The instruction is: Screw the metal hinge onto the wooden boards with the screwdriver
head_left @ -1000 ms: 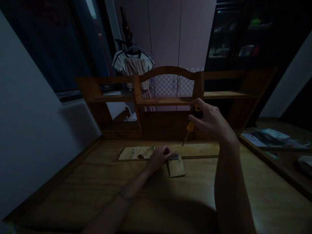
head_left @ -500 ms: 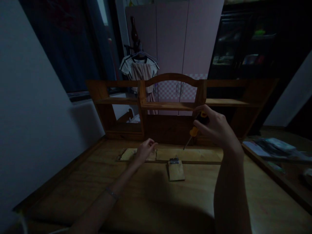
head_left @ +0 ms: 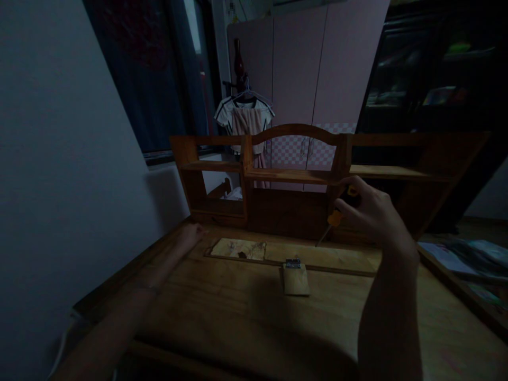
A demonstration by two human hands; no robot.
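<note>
Wooden tabletop [head_left: 222, 301] spreads below the left hand [head_left: 190, 235], fingers too blurred to read, and the right hand [head_left: 369, 206], fingers gripping a screwdriver [head_left: 335, 217] above it, slanting tip-down leftward, slim-shafted, its handle yellow and black.

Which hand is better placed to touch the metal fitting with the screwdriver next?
Probably the right hand: it holds the screwdriver, its tip angled down toward the metal fitting on the wooden block. The left hand is off leftward, with no tool visible.
</note>
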